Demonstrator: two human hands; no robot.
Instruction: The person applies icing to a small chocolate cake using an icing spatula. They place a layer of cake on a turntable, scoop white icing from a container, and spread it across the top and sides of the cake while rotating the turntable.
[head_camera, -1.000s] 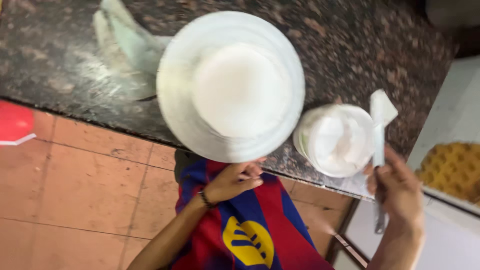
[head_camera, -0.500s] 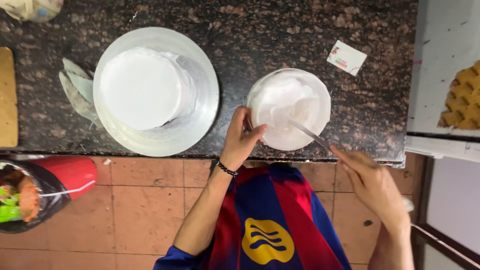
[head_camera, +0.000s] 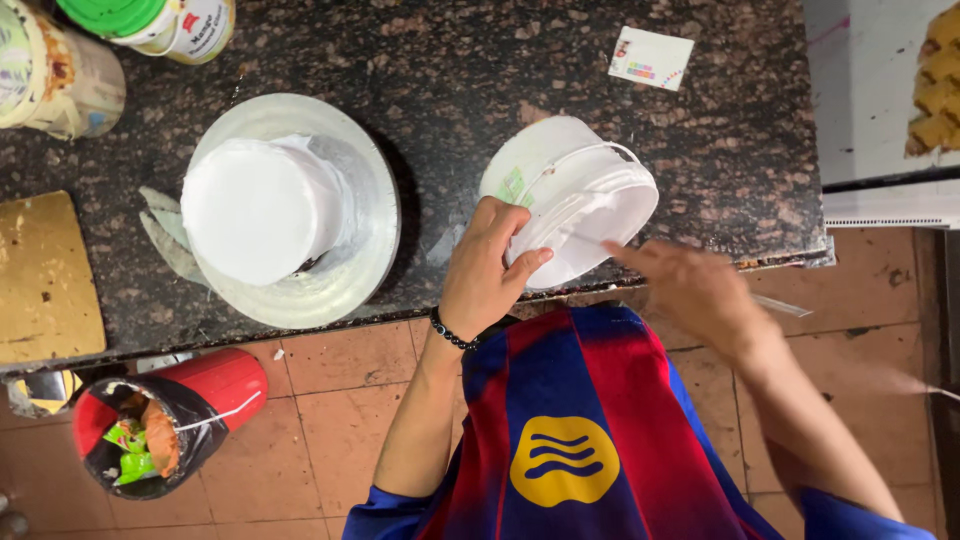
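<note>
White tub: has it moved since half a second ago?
Yes. The white tub, upright before, now tips toward the counter edge, gripped by the left hand.

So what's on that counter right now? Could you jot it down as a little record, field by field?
Surface: dark speckled stone counter
Left hand: grips the rim of a tilted white tub
Right hand: blurred, beside the tub's mouth, holding a thin tool too blurred to name
Cake: white frosted cake on a round silver board
Far left: gold board and two jars
Floor: red bin with a dark liner
Back right: small card
</note>
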